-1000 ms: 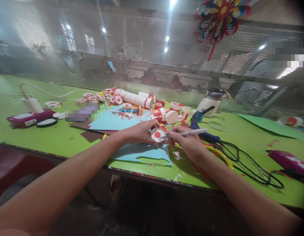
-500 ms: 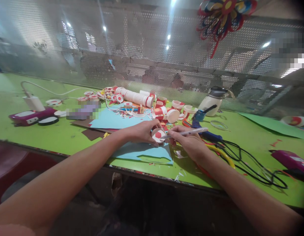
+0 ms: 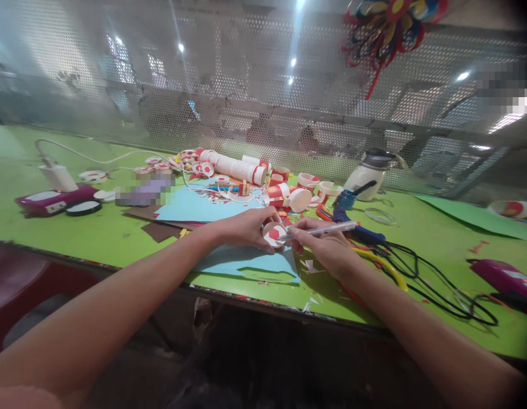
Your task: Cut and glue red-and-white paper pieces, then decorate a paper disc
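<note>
Centrally, left hand point(image 3: 248, 227) fingers pinch paper disc point(image 3: 274, 233); right hand point(image 3: 327, 247) grips pen point(image 3: 327, 229) near table edge point(image 3: 263, 298).

The table point(image 3: 96, 238) under my arms is smooth green laminate with a dull sheen. On it, below my left hand point(image 3: 246, 227), lies matt light-blue paper point(image 3: 246, 258). In that grip is a small paper disc point(image 3: 275, 234), white with red print. My right hand point(image 3: 327, 250) holds a glossy plastic pen point(image 3: 327, 229). Beyond the pen, shiny black cables point(image 3: 420, 272) and a perforated metal screen point(image 3: 246, 85).
</note>
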A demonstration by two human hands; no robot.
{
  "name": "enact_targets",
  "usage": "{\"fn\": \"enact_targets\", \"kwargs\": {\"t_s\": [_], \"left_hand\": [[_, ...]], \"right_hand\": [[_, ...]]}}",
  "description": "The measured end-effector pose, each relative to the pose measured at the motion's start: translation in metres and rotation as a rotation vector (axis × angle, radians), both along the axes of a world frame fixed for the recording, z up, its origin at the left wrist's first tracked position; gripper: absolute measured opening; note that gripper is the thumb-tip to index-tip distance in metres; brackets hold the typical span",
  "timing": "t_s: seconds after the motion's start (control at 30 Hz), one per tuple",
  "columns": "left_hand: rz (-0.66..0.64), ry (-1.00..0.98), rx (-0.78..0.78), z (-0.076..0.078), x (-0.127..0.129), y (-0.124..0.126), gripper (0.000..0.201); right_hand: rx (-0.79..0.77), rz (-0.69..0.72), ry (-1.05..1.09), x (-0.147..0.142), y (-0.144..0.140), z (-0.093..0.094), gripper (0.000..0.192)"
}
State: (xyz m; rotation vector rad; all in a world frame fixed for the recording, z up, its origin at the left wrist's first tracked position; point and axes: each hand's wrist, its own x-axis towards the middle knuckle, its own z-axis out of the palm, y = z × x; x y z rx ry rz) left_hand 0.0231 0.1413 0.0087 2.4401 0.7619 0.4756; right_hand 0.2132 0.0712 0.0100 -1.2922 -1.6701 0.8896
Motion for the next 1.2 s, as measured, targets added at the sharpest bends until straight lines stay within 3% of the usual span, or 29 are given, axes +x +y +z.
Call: {"fn": "enact_targets", "kwargs": {"t_s": [1.2], "left_hand": [[-0.005,0.011,0.003,-0.0029,0.0,0.0024,0.049]], "right_hand": [[-0.017,-0.03,-0.102,-0.0015,-0.0036,0.0038,0.023]]}}
